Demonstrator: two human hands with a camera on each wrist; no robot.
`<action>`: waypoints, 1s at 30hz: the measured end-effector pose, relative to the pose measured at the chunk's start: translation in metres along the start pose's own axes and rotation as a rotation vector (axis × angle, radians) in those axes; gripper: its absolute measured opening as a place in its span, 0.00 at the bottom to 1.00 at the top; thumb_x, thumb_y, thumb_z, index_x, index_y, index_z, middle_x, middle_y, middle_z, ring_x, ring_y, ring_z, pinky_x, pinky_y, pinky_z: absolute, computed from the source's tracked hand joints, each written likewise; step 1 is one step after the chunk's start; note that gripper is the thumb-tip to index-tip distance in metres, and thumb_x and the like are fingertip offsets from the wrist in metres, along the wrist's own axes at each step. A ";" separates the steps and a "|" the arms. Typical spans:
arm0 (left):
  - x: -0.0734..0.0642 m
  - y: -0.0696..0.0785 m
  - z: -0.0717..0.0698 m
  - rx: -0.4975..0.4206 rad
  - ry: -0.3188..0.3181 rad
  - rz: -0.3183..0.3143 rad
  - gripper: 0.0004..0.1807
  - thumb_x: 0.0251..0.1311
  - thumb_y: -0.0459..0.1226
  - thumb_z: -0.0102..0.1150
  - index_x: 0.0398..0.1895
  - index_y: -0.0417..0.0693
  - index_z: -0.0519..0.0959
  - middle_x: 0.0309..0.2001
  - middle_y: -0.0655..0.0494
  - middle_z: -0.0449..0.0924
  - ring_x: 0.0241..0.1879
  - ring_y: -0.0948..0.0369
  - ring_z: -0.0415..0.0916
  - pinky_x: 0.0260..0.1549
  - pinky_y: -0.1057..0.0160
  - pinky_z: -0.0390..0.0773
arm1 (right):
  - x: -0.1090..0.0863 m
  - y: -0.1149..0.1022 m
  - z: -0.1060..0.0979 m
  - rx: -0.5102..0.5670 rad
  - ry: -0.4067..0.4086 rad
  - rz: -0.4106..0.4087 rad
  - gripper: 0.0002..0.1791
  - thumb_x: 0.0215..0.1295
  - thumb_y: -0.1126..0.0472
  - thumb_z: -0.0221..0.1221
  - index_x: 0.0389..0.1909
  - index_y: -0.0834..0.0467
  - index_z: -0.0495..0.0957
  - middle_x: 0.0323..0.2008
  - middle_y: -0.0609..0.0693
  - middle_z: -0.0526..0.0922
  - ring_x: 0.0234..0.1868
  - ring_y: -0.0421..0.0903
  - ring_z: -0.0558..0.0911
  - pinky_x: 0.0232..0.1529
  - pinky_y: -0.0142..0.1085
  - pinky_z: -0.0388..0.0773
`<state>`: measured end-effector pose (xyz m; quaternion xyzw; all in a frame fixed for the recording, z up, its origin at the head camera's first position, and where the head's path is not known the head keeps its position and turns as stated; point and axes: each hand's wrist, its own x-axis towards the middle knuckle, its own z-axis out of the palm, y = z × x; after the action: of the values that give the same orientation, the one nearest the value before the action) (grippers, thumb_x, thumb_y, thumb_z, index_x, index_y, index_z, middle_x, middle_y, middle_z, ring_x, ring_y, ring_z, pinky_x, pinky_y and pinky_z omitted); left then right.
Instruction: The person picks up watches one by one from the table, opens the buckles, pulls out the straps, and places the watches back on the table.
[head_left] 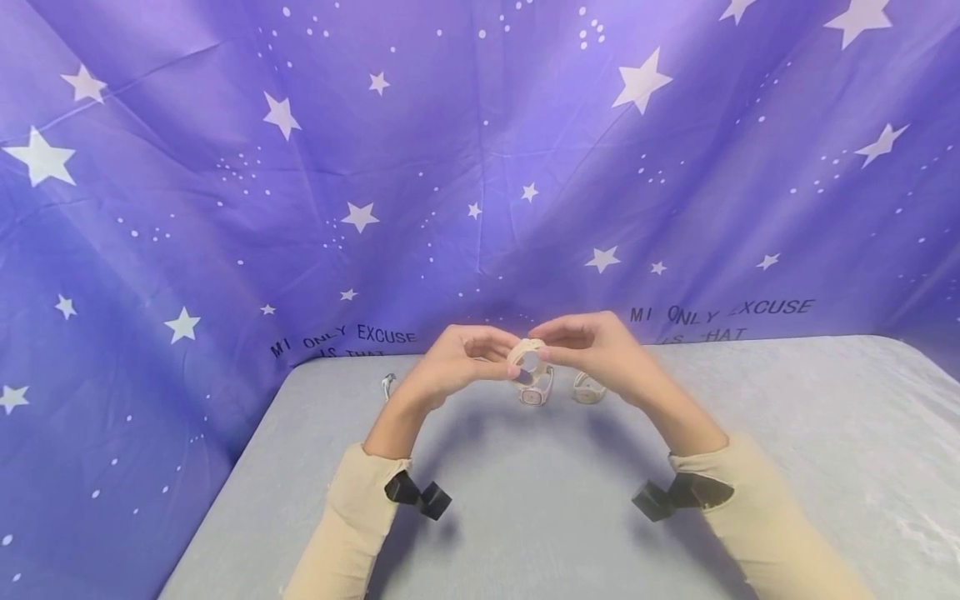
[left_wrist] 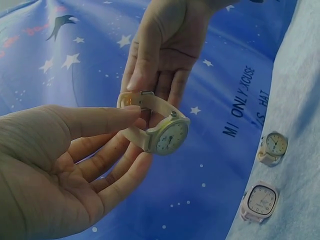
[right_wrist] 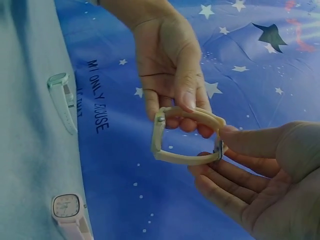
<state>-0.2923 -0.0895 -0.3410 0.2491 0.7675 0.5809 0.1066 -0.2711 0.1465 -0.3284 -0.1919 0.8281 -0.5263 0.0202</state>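
A cream wristwatch (left_wrist: 172,137) with a round white dial is held up in the air between both hands, its strap closed into a loop. My left hand (head_left: 459,364) pinches the strap between thumb and fingers on one side. On the other side my right hand (head_left: 603,343) pinches it, the thumb close to the metal buckle (right_wrist: 219,149). Seen in the right wrist view, the watch case (right_wrist: 158,135) stands edge-on, so its dial is hidden there. Below the hands, a pink square-faced watch (head_left: 533,397) rests on the table.
A round-faced pale watch (head_left: 588,390) lies right of the pink one on the grey cloth-covered table (head_left: 517,508). Another watch (head_left: 387,385) sits at the left, partly behind the left forearm. A purple star-patterned curtain (head_left: 465,150) hangs behind. Black wrist cameras (head_left: 432,500) are worn on both sleeves.
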 end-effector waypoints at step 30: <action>0.002 -0.003 0.006 0.082 0.068 0.071 0.12 0.57 0.33 0.73 0.45 0.41 0.88 0.40 0.47 0.90 0.35 0.58 0.88 0.44 0.55 0.88 | 0.003 0.000 0.009 0.043 0.098 0.079 0.14 0.58 0.66 0.71 0.44 0.63 0.85 0.43 0.57 0.90 0.45 0.49 0.89 0.55 0.47 0.83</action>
<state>-0.2923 -0.0841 -0.3450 0.2605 0.7845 0.5606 0.0497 -0.2718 0.1375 -0.3318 -0.1325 0.8237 -0.5513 0.0045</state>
